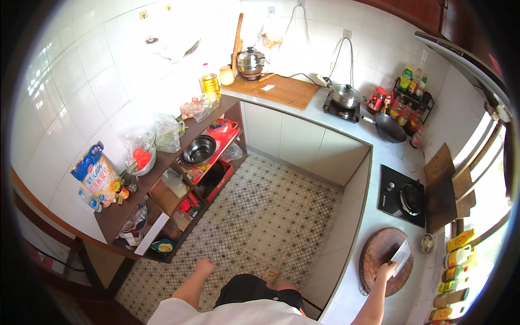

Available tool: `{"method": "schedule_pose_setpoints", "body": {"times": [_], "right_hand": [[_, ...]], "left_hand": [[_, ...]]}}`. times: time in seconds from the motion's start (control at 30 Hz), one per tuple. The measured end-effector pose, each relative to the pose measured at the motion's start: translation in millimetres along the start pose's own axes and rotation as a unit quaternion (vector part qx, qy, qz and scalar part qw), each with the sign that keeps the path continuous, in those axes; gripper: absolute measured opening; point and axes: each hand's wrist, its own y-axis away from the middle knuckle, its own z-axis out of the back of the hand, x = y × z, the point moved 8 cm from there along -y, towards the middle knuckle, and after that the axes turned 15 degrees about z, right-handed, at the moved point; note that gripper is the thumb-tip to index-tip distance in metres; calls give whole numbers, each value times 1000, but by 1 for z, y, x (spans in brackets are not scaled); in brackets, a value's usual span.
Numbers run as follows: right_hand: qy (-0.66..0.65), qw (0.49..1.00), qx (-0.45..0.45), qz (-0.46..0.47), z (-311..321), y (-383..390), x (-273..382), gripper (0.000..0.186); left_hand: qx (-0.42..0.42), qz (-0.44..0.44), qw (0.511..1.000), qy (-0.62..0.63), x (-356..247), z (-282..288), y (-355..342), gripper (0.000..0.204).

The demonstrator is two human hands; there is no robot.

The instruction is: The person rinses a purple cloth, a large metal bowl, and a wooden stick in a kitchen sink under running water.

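My right hand [387,270] grips the handle of a cleaver [401,254] with a broad pale blade. The blade is over a round wooden chopping board [372,254] on the right-hand counter; I cannot tell whether it touches the wood. My left hand [205,266] hangs over the tiled floor, its fingers curled in with nothing visible in them. A small metal bowl [427,243] stands beside the board, toward the window.
Beyond the board is a black gas hob [389,189]. A wok [390,129] and a lidded pot [345,96] stand farther along. Bottles [452,273] line the window side. On the left, a brown shelf unit [154,181] holds a steel basin [199,150] and bags.
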Motion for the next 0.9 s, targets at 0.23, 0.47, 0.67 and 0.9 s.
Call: {"method": "schedule_pose_setpoints", "body": {"times": [0.23, 0.47, 0.67, 0.9], "right_hand": [[57, 998, 13, -12, -44, -23, 1, 35], [102, 993, 20, -61, -27, -26, 11, 30], [99, 994, 53, -4, -48, -28, -4, 30], [21, 993, -93, 72, -12, -37, 34, 25]], "left_hand": [[8, -5, 997, -74, -9, -8, 32, 38], [-36, 72, 995, -59, 18, -27, 74, 36], [-66, 24, 984, -163, 59, -65, 27, 43], [-38, 50, 993, -105, 55, -75, 40, 45]]}}
